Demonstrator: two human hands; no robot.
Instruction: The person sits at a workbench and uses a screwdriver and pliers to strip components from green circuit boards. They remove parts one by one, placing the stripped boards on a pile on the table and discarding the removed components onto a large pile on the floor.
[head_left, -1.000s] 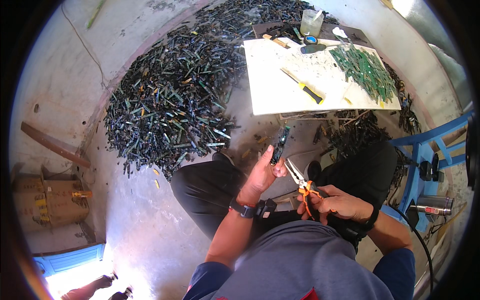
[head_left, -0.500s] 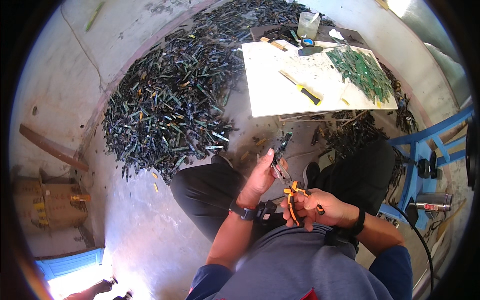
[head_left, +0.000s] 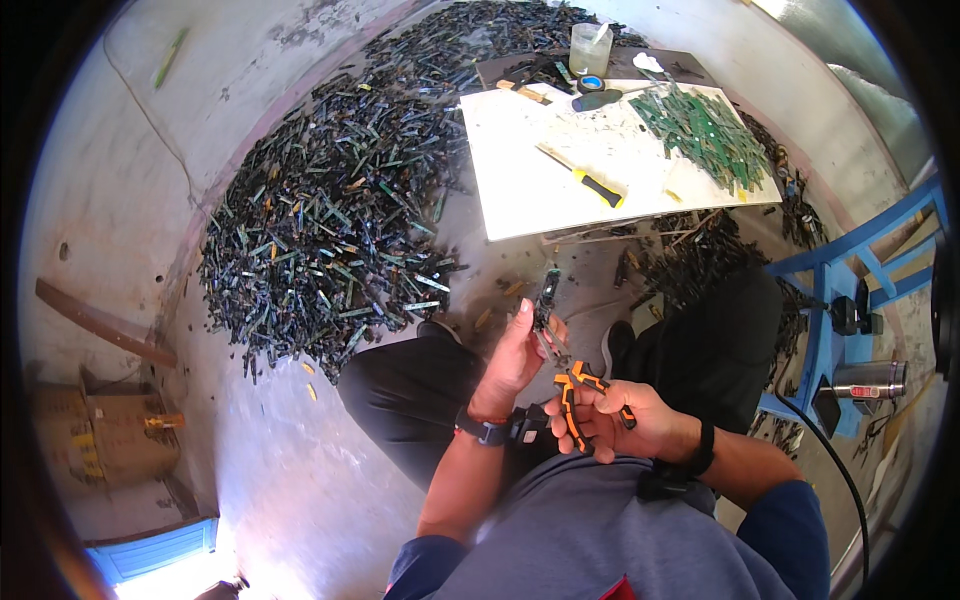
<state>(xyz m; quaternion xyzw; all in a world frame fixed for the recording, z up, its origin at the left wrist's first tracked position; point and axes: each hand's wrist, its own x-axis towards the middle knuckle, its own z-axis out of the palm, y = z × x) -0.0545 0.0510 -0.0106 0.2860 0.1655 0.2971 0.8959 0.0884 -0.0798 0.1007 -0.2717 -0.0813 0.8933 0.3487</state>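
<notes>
My left hand (head_left: 513, 352) grips a narrow dark strip (head_left: 547, 290) that looks like a piece of circuit board, its far end standing up past the fingers. In my right hand (head_left: 640, 415) is a pair of pliers (head_left: 571, 412) with orange-and-black handles, which are spread apart. The pliers' metal jaws reach toward the lower end of the strip, just beside the left fingers. Whether the jaws touch the strip is too small to tell. Both hands are close together above my lap.
A large heap of dark strips (head_left: 330, 220) covers the floor ahead and left. On a white board (head_left: 520, 190) lie green strips (head_left: 700, 135), a yellow-and-black-handled tool (head_left: 598, 187) and tape (head_left: 591, 85), near a plastic cup (head_left: 590, 50). At right, a blue chair (head_left: 830, 300) carries a metal flask (head_left: 870, 380).
The view has shifted slightly. The strip in my left hand now points more upright, with the pliers still held close to its lower end in my right hand.
</notes>
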